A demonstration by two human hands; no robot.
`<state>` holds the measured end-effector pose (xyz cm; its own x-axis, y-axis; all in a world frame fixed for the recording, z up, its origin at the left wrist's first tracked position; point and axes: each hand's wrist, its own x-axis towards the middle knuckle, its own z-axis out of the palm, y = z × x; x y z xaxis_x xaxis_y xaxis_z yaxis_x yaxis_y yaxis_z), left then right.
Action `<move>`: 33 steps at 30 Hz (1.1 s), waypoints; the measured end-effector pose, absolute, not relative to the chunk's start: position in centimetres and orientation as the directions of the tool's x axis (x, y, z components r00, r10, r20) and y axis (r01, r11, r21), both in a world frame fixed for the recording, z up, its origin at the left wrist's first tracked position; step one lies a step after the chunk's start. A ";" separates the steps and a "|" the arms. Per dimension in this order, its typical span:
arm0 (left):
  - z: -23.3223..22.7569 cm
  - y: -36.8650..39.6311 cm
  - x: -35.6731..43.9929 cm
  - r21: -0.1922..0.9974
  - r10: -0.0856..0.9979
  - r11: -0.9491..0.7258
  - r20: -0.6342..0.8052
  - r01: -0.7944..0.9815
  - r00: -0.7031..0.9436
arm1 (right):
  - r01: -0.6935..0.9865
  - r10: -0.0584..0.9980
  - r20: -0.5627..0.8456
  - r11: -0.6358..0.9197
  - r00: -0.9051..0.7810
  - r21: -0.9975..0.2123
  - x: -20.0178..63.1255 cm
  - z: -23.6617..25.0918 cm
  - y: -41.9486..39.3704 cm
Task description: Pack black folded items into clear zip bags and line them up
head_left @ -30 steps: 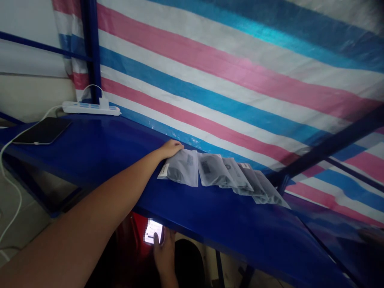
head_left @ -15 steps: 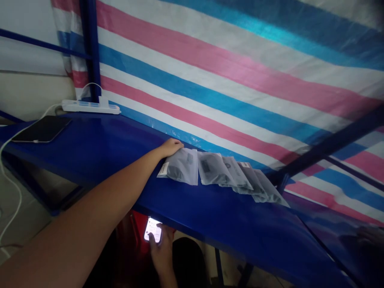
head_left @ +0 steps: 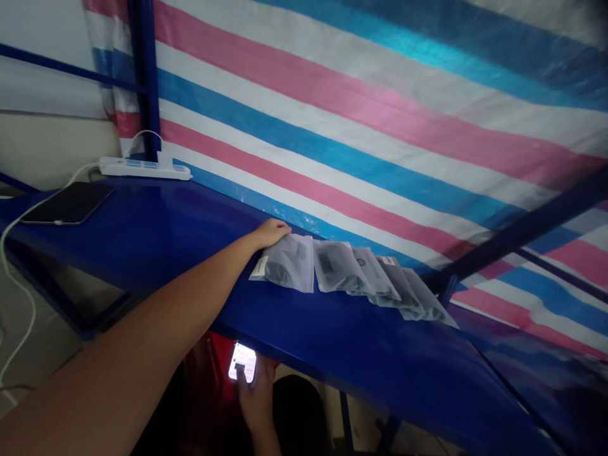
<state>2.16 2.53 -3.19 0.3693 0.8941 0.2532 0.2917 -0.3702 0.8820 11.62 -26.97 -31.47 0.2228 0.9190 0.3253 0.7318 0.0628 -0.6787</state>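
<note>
My left hand (head_left: 270, 232) reaches across the blue shelf (head_left: 190, 234) and rests with curled fingers on the top corner of the leftmost grey plastic bag (head_left: 285, 264). That bag heads a row of several overlapping grey bags (head_left: 375, 278) lying along the striped tarp. Below the shelf's front edge, my right hand (head_left: 259, 399) holds a lit phone (head_left: 242, 362) with the thumb on its screen.
A pink, white and blue striped tarp (head_left: 361, 126) forms the back wall. A white power strip (head_left: 142, 168) and a dark tablet (head_left: 66, 204) on a white cable lie at the shelf's left end. Blue frame posts (head_left: 145, 82) stand at the left and right.
My left hand stays on the bag's corner. The phone in my right hand has shifted slightly under the shelf edge.
</note>
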 end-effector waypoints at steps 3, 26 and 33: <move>-3.3 2.6 2.2 0.881 0.892 -0.375 0.258 0.288 0.371 | 0.717 0.934 0.287 0.050 0.213 -0.696 11.7 -31.5 -27.1; -3.3 2.6 2.2 0.880 0.888 -0.380 0.260 0.285 0.381 | 0.662 0.950 0.239 0.047 0.202 -0.748 11.5 -30.1 -27.1; -3.3 2.7 2.2 0.877 0.887 -0.382 0.259 0.292 0.382 | 0.702 0.943 0.272 0.063 0.191 -0.709 11.5 -31.2 -27.3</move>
<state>2.16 2.68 -3.32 0.3817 0.8871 0.2593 0.2924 -0.3821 0.8766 11.52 -27.33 -31.19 0.1909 0.9431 0.2722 0.7023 0.0626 -0.7092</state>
